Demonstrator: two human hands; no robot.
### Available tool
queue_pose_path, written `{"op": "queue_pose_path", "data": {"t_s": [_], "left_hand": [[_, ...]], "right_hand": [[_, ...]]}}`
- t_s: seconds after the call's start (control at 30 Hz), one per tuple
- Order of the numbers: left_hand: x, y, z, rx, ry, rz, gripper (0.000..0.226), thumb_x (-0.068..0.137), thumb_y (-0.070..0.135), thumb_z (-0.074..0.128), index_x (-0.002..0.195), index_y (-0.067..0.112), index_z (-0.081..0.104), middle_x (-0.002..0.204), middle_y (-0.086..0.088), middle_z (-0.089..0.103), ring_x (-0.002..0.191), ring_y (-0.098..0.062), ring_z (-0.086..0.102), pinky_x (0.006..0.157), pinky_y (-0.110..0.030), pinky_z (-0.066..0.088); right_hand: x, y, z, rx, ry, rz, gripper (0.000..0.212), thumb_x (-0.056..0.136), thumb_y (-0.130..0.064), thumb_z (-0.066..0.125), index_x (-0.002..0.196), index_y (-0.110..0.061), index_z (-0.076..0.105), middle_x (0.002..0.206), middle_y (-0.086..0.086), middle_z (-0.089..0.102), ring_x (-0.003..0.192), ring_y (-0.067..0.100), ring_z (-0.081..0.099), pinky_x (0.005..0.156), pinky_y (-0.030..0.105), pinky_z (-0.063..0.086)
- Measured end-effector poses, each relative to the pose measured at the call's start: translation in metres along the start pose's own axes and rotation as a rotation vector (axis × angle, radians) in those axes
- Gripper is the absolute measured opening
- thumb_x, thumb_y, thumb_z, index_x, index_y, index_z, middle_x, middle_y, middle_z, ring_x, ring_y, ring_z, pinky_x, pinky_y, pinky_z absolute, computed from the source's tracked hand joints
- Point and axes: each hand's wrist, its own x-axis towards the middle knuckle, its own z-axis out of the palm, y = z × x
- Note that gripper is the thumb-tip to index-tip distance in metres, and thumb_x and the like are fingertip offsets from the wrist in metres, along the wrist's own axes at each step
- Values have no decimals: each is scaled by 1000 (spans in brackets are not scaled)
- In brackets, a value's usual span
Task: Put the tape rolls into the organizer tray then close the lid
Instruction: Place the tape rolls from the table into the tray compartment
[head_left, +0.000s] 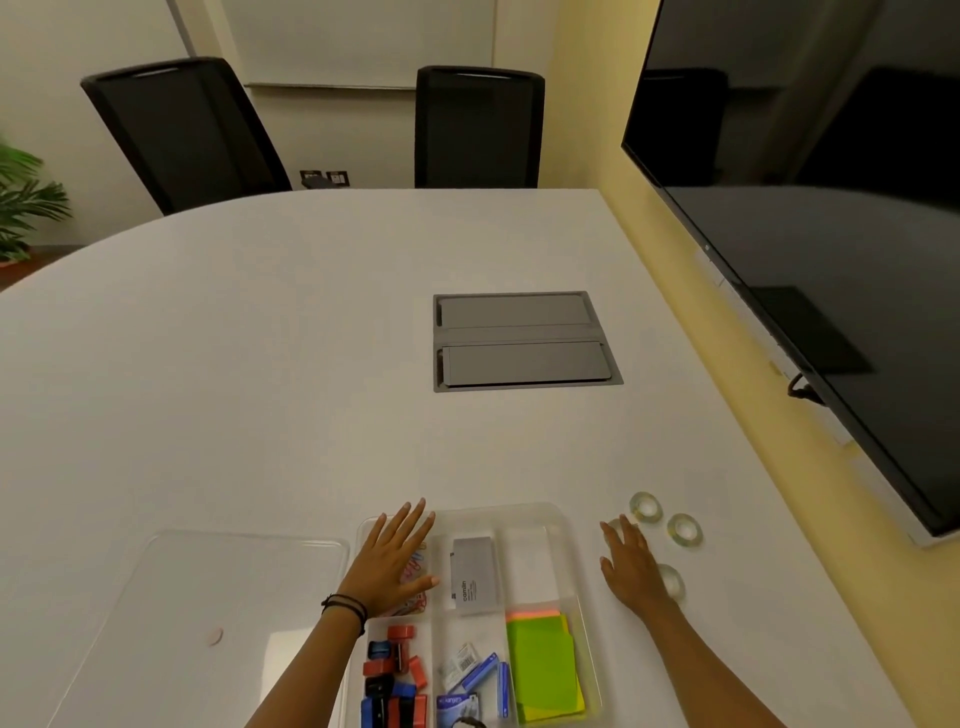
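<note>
A clear plastic organizer tray sits at the table's near edge, divided into compartments. My left hand lies flat and open over its far-left compartment of paper clips. My right hand is spread open on the table just right of the tray. Clear tape rolls lie around it: one tape roll and a second tape roll beyond the fingers, a third tape roll beside the wrist, and another partly hidden under the fingertips. The clear lid lies flat left of the tray.
The tray holds a grey Camlin box, green sticky notes, red and blue binder clips and staple boxes. Its far-right compartment looks bare. A grey cable hatch sits mid-table. A dark screen hangs at right; two chairs stand beyond.
</note>
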Motion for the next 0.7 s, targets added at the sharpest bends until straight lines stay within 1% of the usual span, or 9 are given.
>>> {"op": "queue_pose_path", "data": {"t_s": [0.1, 0.17, 0.23, 0.33, 0.37, 0.43, 0.53, 0.6, 0.7], "left_hand": [[1, 0, 0, 23, -24, -27, 79, 72, 86, 15, 123, 58, -38, 153, 0, -17, 139, 2, -24, 104, -18, -34], [1, 0, -1, -1, -24, -14, 79, 71, 86, 16, 122, 59, -38, 151, 15, -25, 132, 12, -34, 103, -18, -35], [2, 2, -1, -5, -28, -21, 80, 70, 87, 13, 123, 58, -38, 149, 23, -30, 137, 7, -27, 102, -16, -35], [4, 3, 0, 45, -80, -81, 97, 64, 88, 7, 141, 35, -21, 151, -4, -22, 145, -26, -15, 109, -23, -30], [5, 3, -1, 58, -101, -99, 107, 62, 89, 5, 144, 23, -14, 152, -6, -21, 146, -28, -12, 113, -29, -23], [7, 5, -3, 81, -137, -125, 113, 60, 89, 3, 146, 16, -9, 156, -8, -16, 148, -28, -8, 118, -41, -11], [8, 8, -6, 70, -176, -154, 111, 62, 86, 10, 147, 17, -6, 159, -10, -11, 148, -28, -7, 120, -46, -6], [9, 11, -7, 103, -193, -174, 99, 75, 78, 22, 147, 16, -7, 159, -11, -11, 148, -29, -7, 120, -47, -6], [11, 14, -8, 153, -222, -180, 91, 89, 59, 46, 148, 16, -8, 159, -12, -12, 148, -30, -8, 120, -48, -4]], "right_hand": [[-4, 0, 3, -36, 45, -9, 55, 94, -5, 39, 145, -18, 22, 156, 13, 12, 143, 28, 17, 116, 35, 27], [-9, -1, 3, -52, 77, 1, 55, 93, 1, 35, 144, -19, 25, 155, 12, 16, 142, 26, 22, 113, 33, 33], [-14, -1, 6, -77, 102, 0, 54, 94, 2, 33, 143, -20, 27, 155, 12, 20, 140, 25, 26, 110, 32, 36], [-21, 0, 11, -91, 137, -23, 52, 93, 5, 37, 140, -16, 35, 151, 15, 28, 137, 27, 32, 104, 34, 43], [-22, 2, 14, -87, 152, -32, 52, 91, 7, 39, 139, -15, 38, 149, 16, 32, 135, 28, 35, 102, 36, 45], [-25, 3, 16, -109, 144, -36, 53, 89, 9, 40, 136, -15, 42, 144, 15, 38, 130, 30, 40, 98, 36, 48], [-28, -1, 15, -113, 171, -41, 45, 80, 11, 56, 120, -9, 58, 117, 19, 57, 106, 35, 57, 78, 39, 56], [-29, -3, 11, -143, 200, -27, 41, 71, 7, 68, 108, -9, 64, 100, 18, 62, 89, 33, 63, 63, 35, 57], [-27, -4, 4, -85, 143, 2, 41, 86, -5, 53, 127, -12, 48, 118, 15, 50, 105, 29, 53, 79, 34, 51]]}}
